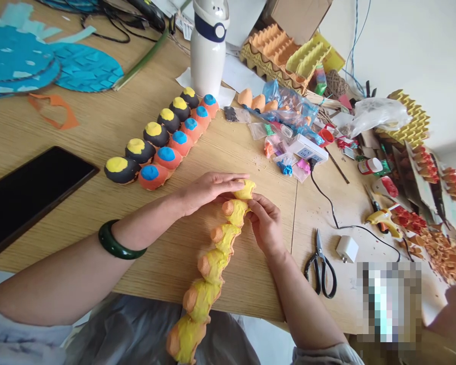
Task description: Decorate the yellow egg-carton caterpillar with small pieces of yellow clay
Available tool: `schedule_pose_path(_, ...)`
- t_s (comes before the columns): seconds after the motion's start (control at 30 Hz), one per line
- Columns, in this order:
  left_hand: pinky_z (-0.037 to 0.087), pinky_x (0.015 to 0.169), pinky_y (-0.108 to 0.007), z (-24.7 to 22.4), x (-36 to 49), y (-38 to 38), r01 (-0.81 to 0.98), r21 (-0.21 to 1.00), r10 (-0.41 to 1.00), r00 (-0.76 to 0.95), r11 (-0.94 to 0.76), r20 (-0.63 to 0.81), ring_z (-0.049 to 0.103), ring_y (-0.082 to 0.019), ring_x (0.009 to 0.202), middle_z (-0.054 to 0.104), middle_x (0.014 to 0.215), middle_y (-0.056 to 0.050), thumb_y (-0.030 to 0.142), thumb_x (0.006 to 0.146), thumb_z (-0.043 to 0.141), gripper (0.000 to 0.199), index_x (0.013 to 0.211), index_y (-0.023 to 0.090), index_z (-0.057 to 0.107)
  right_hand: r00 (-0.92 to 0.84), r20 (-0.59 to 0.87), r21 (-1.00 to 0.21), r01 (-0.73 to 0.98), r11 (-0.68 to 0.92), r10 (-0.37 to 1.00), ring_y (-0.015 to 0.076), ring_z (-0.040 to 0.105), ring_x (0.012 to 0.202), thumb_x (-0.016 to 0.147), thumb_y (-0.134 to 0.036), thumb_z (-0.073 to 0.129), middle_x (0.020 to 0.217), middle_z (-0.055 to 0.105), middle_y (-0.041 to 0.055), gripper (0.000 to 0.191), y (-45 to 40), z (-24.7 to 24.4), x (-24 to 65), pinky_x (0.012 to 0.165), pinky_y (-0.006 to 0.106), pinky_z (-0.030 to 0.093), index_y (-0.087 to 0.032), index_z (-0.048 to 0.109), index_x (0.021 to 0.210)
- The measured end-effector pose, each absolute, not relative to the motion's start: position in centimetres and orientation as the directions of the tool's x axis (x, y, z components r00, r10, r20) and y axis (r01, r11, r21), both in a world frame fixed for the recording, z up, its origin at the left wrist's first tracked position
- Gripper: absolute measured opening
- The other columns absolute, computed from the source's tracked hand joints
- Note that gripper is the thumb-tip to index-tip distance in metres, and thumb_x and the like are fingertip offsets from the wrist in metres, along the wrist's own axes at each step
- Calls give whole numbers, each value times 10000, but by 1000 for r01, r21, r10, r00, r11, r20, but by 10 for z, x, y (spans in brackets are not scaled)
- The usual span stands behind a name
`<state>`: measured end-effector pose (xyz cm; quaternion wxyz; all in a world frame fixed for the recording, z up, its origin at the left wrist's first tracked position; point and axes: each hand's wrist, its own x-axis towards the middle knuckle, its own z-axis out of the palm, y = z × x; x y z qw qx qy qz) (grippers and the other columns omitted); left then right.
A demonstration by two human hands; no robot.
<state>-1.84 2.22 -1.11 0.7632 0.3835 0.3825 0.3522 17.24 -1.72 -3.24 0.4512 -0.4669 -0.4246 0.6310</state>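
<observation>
A strip of egg-carton cups (pixel 213 266), spread with yellow clay and with bare orange tips, runs from my hands down past the table edge over my lap. My left hand (pixel 207 191), a dark green bangle on its wrist, grips the strip's far end, its fingers laid along the last yellow cup. Its thumb is mostly hidden. My right hand (pixel 266 223) pinches the right edge of the same strip near that end. Beyond my hands lie a black cup strip with yellow tops (pixel 155 135) and an orange one with blue tops (pixel 180 143).
A phone or tablet (pixel 30 197) lies left. Scissors (pixel 320 268), a white adapter (pixel 347 248) and a cabled power strip (pixel 307 149) are right. A white bottle (pixel 208 61) stands behind the strips. Egg trays (pixel 273 53) and scraps fill the back right. Another person's arm (pixel 450 317) is lower right.
</observation>
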Motion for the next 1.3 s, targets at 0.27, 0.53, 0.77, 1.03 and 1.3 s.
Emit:
schedule_pose_path(0.27,532,1083,-422,-16,-29,28,-89,964,844,508,252,-174,672,-314,1281,729,1375,-105,388,791,869,676,1408,188,680,-194,-214,-954,-168,-247,957,204,716,848,844,-449,745,932,765,29,215,-17,-34,175,751,346,622,-254,764,931)
schedule_pose_path(0.53,580,979,-373,-18,-28,29,-51,978,868,473,200,-153,723,-279,1146,778,1219,-81,396,746,896,584,1257,161,739,-255,-44,-997,-49,-58,966,194,704,894,909,-404,713,1037,765,46,244,-23,-22,174,813,358,630,-240,766,1081)
schedule_pose_path(0.77,566,953,-414,-13,-23,24,-106,944,866,439,314,-239,704,-284,1118,779,1075,-77,281,650,928,520,1117,146,741,-275,16,-998,61,34,961,199,685,923,944,-349,649,1034,753,55,193,-26,-15,171,752,320,603,-234,764,1048)
schedule_pose_path(1.03,555,874,-355,-10,-22,23,-55,937,852,436,346,-289,693,-249,1043,754,1033,-49,290,621,924,519,1075,151,715,-258,-61,-998,-18,-68,964,183,693,881,926,-333,655,1014,770,42,206,-29,-23,165,773,319,607,-231,788,1045)
schedule_pose_path(1.3,597,716,-366,-11,-28,26,-224,793,727,589,566,-353,735,-238,845,774,1112,-58,293,716,806,563,1270,220,739,-197,-157,-972,-145,-187,968,181,708,830,872,-446,753,942,768,29,244,-23,-34,170,770,336,613,-244,806,998)
